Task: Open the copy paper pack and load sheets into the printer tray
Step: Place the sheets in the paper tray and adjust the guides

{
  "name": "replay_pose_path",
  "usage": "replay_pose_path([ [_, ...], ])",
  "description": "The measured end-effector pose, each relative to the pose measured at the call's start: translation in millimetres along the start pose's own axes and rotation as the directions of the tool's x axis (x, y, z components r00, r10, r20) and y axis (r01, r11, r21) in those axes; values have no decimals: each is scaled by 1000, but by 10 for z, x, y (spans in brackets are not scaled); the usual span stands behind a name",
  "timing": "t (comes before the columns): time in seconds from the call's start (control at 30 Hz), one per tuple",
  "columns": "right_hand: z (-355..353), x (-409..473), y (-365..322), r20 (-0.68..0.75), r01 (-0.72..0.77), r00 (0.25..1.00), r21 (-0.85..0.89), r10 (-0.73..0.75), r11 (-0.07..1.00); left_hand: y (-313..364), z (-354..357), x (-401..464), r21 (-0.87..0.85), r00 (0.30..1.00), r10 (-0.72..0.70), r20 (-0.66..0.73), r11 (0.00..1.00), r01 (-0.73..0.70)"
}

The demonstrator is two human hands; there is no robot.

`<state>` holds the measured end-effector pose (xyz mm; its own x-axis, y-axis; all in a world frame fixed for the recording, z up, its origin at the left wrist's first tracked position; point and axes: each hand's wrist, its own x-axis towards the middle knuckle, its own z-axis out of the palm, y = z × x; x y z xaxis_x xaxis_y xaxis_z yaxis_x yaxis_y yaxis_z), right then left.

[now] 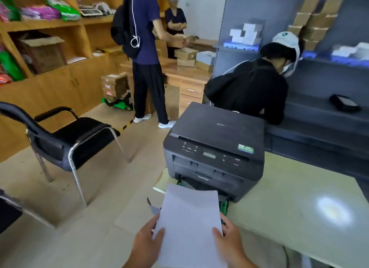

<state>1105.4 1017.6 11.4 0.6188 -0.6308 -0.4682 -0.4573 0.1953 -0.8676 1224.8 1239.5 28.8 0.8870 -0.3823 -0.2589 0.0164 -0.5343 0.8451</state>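
A dark grey printer (217, 140) stands on the corner of a pale table (299, 217). Its paper tray (223, 206) is pulled out at the front, with green guides showing; most of the tray is hidden under the paper. I hold a stack of white sheets (189, 225) flat over the tray, its far edge at the printer's front opening. My left hand (146, 241) grips the stack's left edge and my right hand (229, 237) grips its right edge. The paper pack itself is not in view.
A black armchair (65, 140) stands on the floor to the left. A person in black (249, 92) leans over a grey counter right behind the printer. Two more people stand by a wooden desk with cardboard boxes (185, 56). Wooden shelves line the left wall.
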Motion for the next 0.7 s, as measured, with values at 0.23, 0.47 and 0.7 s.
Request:
replay_pose_path([
  [0.23,-77,249,121,-188,-62,980,1,61,998,14,178,517,58,986,-44,158,998,35],
  [0.47,-9,413,250,-258,-136,956,23,137,990,44,256,853,150,965,-73,250,988,36],
  [0.7,-4,522,264,-222,-271,949,-211,224,939,58,308,951,170,952,-167,255,977,126],
])
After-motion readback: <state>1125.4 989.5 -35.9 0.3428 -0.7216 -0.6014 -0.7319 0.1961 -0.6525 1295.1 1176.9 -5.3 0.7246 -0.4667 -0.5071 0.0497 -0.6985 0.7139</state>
